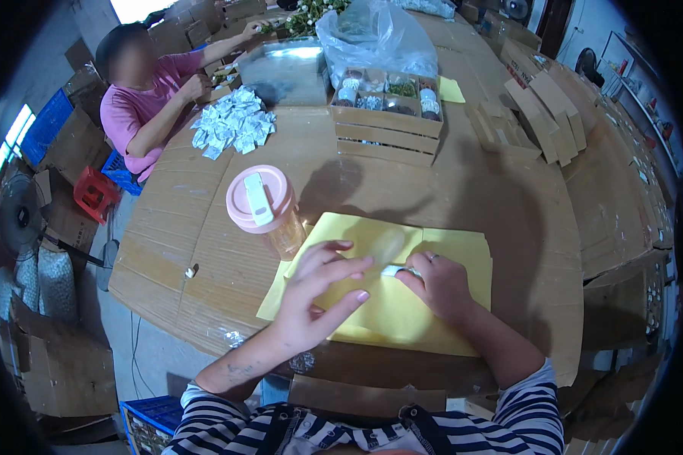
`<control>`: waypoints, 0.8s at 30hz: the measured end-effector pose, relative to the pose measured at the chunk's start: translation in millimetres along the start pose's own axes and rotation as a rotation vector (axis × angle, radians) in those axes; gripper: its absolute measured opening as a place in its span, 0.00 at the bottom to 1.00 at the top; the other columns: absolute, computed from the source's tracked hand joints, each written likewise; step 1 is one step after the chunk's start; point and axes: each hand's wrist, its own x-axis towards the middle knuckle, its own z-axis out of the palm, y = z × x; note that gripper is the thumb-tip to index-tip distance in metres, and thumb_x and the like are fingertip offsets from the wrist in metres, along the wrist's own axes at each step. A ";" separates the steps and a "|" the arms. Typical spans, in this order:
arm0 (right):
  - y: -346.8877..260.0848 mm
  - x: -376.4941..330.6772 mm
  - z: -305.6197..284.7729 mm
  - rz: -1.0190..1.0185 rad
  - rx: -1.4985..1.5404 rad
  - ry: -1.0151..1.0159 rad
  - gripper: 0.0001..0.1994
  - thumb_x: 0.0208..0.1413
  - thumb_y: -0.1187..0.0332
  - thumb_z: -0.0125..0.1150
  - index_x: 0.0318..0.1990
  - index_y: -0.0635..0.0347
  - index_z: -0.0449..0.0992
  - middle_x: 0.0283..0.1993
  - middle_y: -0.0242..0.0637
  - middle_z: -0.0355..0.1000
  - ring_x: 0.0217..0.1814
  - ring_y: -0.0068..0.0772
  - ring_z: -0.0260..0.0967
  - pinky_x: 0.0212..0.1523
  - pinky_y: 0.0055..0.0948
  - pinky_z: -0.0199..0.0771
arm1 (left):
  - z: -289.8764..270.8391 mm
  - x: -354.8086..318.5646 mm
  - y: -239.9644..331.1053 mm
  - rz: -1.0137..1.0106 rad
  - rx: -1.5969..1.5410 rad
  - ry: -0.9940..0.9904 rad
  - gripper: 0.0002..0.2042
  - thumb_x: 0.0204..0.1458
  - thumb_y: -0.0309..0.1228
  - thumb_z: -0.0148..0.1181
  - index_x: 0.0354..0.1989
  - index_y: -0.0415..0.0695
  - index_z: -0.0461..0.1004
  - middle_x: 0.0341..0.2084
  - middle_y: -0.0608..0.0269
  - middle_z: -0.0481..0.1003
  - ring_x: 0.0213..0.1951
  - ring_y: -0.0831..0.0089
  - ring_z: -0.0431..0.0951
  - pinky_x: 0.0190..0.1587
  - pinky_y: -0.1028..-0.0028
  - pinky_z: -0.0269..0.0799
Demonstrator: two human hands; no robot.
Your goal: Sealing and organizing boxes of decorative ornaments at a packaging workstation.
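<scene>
1. Left hand [303, 299]: fingers spread, thumb well apart from index; blurred translucent piece [388, 244] by the fingertips, can't tell if gripped. Right hand [442, 282]: fingers curled, small white piece [391, 270] pinched at the thumb, over yellow sheets [410, 322]
2. Step, my read: two-handed handling of small pieces above the sheets; next move probably calls for a light left pinch with the right steady
3. Counts, big to small: 1 cardboard-covered table [174, 220]
4. 1 co-worker [140, 114], pink top, at the table's far left edge
5. 1 clear plastic bag [376, 42], behind the crate
6. 1 see-through bin [284, 76], left of the crate
7. 1 slatted crate [387, 140], divided on top, contents too small to count
8. Sheets: at least 2, overlapping, exact number unclear
9. 1 heap of pale packets [235, 121], too many to count
10. 1 cup [262, 208], pink lid, upright, just beside the sheets
11. Pieces: 1 translucent, 1 white
</scene>
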 end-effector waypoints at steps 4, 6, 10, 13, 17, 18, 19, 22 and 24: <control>3.7 3.0 2.9 -0.013 0.001 0.007 0.13 0.54 0.58 0.69 0.34 0.57 0.75 0.30 0.39 0.74 0.31 0.47 0.74 0.31 0.43 0.73 | -21.5 2.8 24.1 -0.217 -0.278 -0.070 0.12 0.49 0.26 0.72 0.43 0.46 0.83 0.43 0.63 0.71 0.52 0.67 0.67 0.67 0.63 0.55; 9.1 5.4 5.8 -0.033 -0.009 0.057 0.14 0.54 0.56 0.68 0.34 0.55 0.74 0.29 0.39 0.72 0.29 0.46 0.74 0.28 0.43 0.72 | -27.7 5.9 33.1 -0.311 -0.241 -0.165 0.10 0.48 0.28 0.74 0.39 0.47 0.82 0.42 0.68 0.73 0.57 0.65 0.64 0.65 0.64 0.56; 14.1 10.6 6.3 -0.059 0.009 0.089 0.14 0.55 0.53 0.68 0.34 0.53 0.73 0.27 0.37 0.71 0.27 0.45 0.73 0.26 0.42 0.72 | -35.9 13.4 49.6 -0.455 -0.067 -0.541 0.07 0.48 0.30 0.74 0.34 0.47 0.81 0.40 0.70 0.76 0.63 0.63 0.56 0.63 0.63 0.52; 15.7 12.7 8.9 -0.061 0.022 0.081 0.14 0.56 0.54 0.66 0.34 0.53 0.74 0.28 0.37 0.71 0.27 0.44 0.73 0.25 0.41 0.71 | -29.0 2.6 51.4 -0.519 -0.057 -0.643 0.07 0.49 0.31 0.74 0.34 0.48 0.81 0.34 0.75 0.79 0.65 0.61 0.53 0.63 0.63 0.53; 15.0 9.1 10.2 -0.094 0.034 0.103 0.14 0.57 0.54 0.66 0.35 0.54 0.74 0.27 0.36 0.71 0.26 0.42 0.72 0.25 0.40 0.70 | -19.7 -7.0 58.3 -0.565 0.036 -0.679 0.06 0.53 0.33 0.71 0.35 0.48 0.79 0.51 0.62 0.71 0.67 0.60 0.53 0.64 0.60 0.54; 14.8 8.4 10.3 -0.094 0.038 0.109 0.14 0.57 0.54 0.66 0.35 0.54 0.74 0.27 0.36 0.71 0.26 0.42 0.72 0.25 0.39 0.70 | -18.9 -5.7 60.2 -0.627 -0.041 -0.712 0.07 0.54 0.33 0.70 0.34 0.48 0.78 0.54 0.57 0.66 0.68 0.60 0.52 0.64 0.59 0.55; 14.8 8.0 10.6 -0.095 0.041 0.117 0.14 0.56 0.54 0.66 0.34 0.54 0.74 0.27 0.36 0.71 0.25 0.41 0.72 0.25 0.39 0.70 | -18.8 -4.6 64.4 -0.630 -0.037 -0.714 0.07 0.54 0.33 0.70 0.34 0.48 0.78 0.54 0.57 0.66 0.68 0.60 0.52 0.64 0.59 0.55; 15.7 5.7 12.1 -0.128 0.037 0.142 0.14 0.56 0.55 0.67 0.35 0.54 0.73 0.26 0.35 0.71 0.25 0.41 0.72 0.25 0.38 0.70 | -19.4 -0.1 74.8 -0.661 -0.030 -0.744 0.06 0.55 0.33 0.69 0.34 0.48 0.78 0.52 0.59 0.67 0.68 0.60 0.52 0.63 0.58 0.56; 15.8 5.5 11.7 -0.135 0.034 0.151 0.14 0.56 0.54 0.67 0.35 0.54 0.74 0.27 0.35 0.71 0.25 0.41 0.72 0.25 0.39 0.70 | -21.4 3.4 77.0 -0.607 -0.131 -0.773 0.06 0.53 0.32 0.70 0.32 0.48 0.78 0.54 0.58 0.66 0.69 0.60 0.52 0.62 0.57 0.56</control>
